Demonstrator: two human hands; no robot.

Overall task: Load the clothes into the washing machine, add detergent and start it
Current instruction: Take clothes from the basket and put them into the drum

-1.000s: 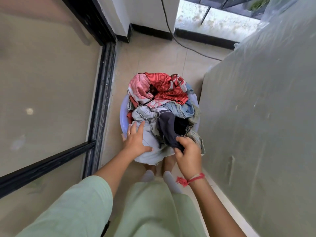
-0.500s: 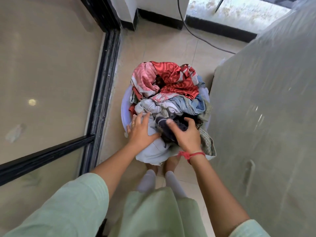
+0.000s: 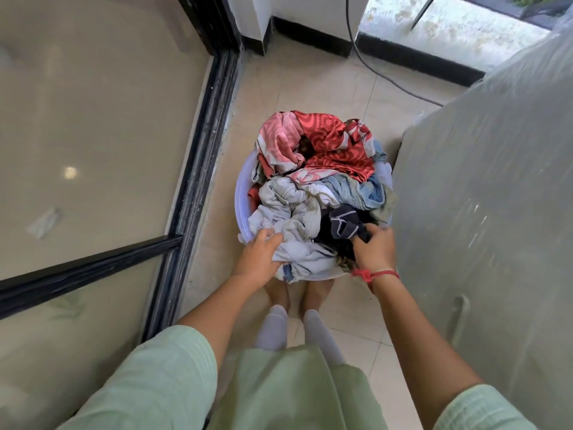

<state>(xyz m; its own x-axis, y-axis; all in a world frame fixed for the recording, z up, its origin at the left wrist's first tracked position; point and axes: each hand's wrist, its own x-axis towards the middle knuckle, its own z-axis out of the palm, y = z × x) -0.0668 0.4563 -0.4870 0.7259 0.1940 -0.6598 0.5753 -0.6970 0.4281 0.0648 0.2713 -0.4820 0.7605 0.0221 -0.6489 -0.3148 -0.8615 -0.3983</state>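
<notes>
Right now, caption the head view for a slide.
Left hand grips pale denim, right hand dark navy cloth, in a heaped lilac plastic tub.

A red cloth patterned with pale swirls is seen at 12 o'clock in the lavender basin. Faded blue denim is seen at 8 o'clock, a navy garment stitched in white at 4 o'clock.

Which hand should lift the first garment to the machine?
Probably right: the right hand grips the dark garment beside the plastic-covered machine; the left hand holds pale denim farther from it.
</notes>
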